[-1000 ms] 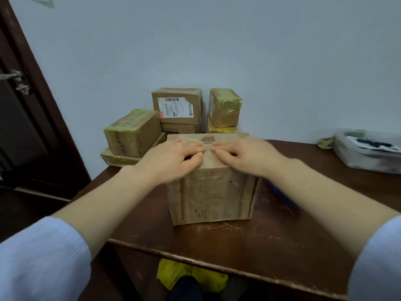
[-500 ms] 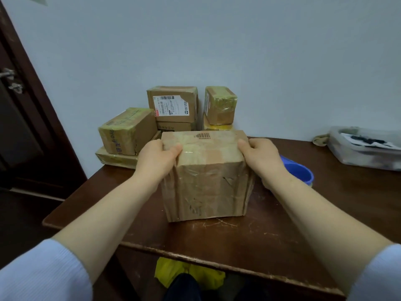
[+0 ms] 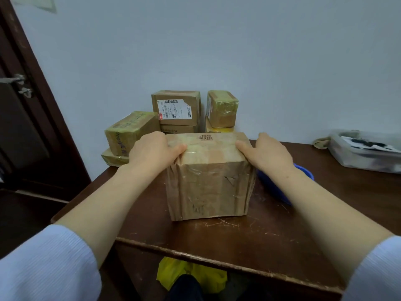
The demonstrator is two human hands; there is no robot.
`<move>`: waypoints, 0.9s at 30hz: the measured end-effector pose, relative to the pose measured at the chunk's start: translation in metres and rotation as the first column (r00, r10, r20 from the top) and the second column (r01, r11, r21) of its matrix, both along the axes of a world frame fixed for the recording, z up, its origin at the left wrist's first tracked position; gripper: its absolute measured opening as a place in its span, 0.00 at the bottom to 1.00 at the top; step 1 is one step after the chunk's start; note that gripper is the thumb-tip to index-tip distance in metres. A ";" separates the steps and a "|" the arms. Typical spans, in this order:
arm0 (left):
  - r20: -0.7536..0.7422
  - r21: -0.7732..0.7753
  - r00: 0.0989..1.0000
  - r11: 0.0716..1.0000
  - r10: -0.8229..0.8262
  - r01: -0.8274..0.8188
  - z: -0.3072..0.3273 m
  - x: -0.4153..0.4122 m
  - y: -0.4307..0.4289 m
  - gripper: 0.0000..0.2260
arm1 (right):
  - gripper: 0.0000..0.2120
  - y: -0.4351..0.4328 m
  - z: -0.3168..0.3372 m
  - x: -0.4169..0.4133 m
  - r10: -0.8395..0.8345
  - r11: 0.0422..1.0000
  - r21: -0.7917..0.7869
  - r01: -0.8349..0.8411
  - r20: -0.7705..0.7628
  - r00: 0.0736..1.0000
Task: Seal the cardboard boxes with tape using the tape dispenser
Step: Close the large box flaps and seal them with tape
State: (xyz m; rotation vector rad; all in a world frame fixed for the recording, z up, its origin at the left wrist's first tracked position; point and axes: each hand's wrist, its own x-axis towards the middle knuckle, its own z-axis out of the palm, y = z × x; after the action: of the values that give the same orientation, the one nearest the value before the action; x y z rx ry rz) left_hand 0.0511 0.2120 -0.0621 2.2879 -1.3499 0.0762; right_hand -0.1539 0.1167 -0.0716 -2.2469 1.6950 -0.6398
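sleeves [image 3: 43,268]: pale blue, at both bottom corners; forearms bare.
yellow bag [image 3: 173,272]: crumpled, under the table's near edge.
table [image 3: 238,242]: dark brown wood, scratched top, worn front edge.
box [image 3: 208,185]: cardboard, upright on the table's middle, held between both hands. Shiny clear tape across the top and down the near face; barcode at the top's far edge.
left hand [image 3: 152,153]: grips the box's upper left edge, thumb on top, fingers down the left side, hidden.
right hand [image 3: 268,156]: grips the upper right edge, thumb on top, fingers down the right side, hidden.
blue bowl [image 3: 304,171]: on the table just right of the box, partly behind the right forearm.
plastic tub [image 3: 364,157]: clear, far right on the table, well apart from the box; contents blurred.
parcels [image 3: 176,109]: stacked behind the box against the wall, several in yellowish tape, one with a white label.
door [image 3: 21,131]: dark, left of the table, metal latch.
wall [image 3: 217,51]: pale, plain.
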 end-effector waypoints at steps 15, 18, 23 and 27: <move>0.110 0.317 0.821 0.803 -0.560 0.505 -0.002 -0.015 0.003 0.23 | 0.21 0.008 0.004 0.015 0.563 0.803 -0.037 -0.594 -0.278 0.778; 0.100 0.298 0.826 0.808 -0.555 0.508 -0.003 -0.009 0.006 0.29 | 0.19 0.004 0.009 -0.017 0.460 0.876 -0.050 -0.480 -0.213 0.862; 0.199 0.366 0.806 0.805 -0.558 0.467 0.004 -0.011 0.002 0.34 | 0.15 -0.006 -0.017 -0.049 0.186 0.959 -0.239 -0.153 0.124 0.975; 0.293 0.409 0.779 0.809 -0.555 0.423 0.018 -0.020 0.001 0.34 | 0.26 -0.029 -0.044 -0.074 -0.072 0.996 -0.057 0.067 -0.094 0.993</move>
State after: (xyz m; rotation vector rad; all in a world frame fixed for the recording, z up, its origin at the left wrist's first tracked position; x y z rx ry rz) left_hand 0.0309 0.2129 -0.0436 2.1446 -2.3063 0.1665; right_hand -0.2283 0.0876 -0.1155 -2.2986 1.8294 -0.6081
